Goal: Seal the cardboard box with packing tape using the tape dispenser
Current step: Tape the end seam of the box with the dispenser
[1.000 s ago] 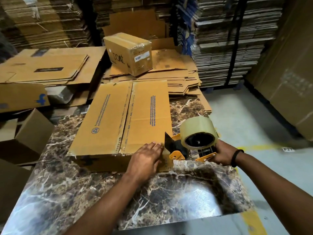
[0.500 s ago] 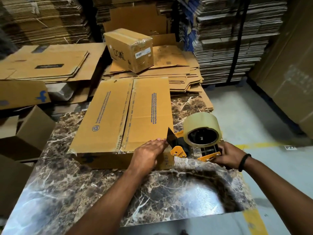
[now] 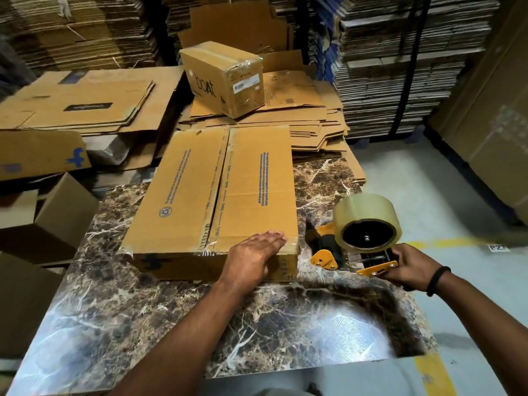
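Observation:
A long flat cardboard box [image 3: 200,195] with blue print lies on the marble table [image 3: 200,324], its two top flaps meeting along a middle seam. Clear tape runs across its near edge. My left hand [image 3: 253,257] lies flat with straight fingers on the box's near right corner, pressing the tape there. My right hand [image 3: 411,270] grips the handle of the yellow tape dispenser [image 3: 343,252], which sits just right of the box and apart from it. A roll of clear packing tape [image 3: 367,222] is mounted on the dispenser.
A smaller sealed box [image 3: 225,78] sits on flattened cartons [image 3: 300,118] behind the table. Flat cardboard sheets [image 3: 80,101] and open boxes [image 3: 54,221] lie at the left. Tall stacks of cardboard [image 3: 400,61] rise at the back right. Grey floor with a yellow line [image 3: 445,241] is at the right.
The dispenser has pulled away to the right of the box's near corner. My left hand slid along the near edge onto that corner. The camera tilted a little.

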`<state>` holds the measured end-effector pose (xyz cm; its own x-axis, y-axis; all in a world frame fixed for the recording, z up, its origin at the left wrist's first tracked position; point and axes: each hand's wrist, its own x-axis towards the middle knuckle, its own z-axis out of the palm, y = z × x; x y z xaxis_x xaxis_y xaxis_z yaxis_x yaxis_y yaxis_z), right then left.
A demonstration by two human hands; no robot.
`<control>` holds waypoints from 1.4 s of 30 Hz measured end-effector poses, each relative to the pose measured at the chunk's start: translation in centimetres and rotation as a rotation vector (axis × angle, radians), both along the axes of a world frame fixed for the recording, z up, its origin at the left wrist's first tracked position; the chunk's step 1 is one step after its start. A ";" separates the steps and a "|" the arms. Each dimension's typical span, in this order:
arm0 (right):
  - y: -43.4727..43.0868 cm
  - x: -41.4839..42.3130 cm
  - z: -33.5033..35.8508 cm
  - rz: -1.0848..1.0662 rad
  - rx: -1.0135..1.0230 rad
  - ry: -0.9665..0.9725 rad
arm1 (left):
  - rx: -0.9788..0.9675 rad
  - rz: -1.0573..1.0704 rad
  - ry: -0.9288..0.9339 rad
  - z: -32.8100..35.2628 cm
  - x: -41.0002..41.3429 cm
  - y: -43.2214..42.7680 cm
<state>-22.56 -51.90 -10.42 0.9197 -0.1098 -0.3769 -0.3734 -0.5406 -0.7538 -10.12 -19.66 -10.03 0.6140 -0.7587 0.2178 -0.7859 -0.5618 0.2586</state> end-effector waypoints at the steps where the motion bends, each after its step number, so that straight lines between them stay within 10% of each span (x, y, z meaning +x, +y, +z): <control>1: -0.5 -0.4 -0.1 -0.009 -0.015 0.014 | -0.002 0.000 -0.004 -0.1 0.0 0.0; 19: 4.6 1.2 -2.2 0.116 -0.091 0.060 | -0.099 0.106 -0.027 -2.1 -0.9 -1.9; 31: 3.2 3.8 -0.6 0.270 -0.838 0.094 | -0.080 0.097 -0.044 -2.5 -0.5 -2.0; 42: 3.3 4.0 0.1 0.301 -0.987 -0.018 | -0.054 0.109 -0.067 -2.2 -0.6 -2.0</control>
<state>-18.52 -48.58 -10.35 0.9649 -0.1271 -0.2297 -0.1133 -0.9909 0.0724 -10.70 -21.62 -12.28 0.6752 -0.6739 0.2998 -0.7371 -0.6316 0.2403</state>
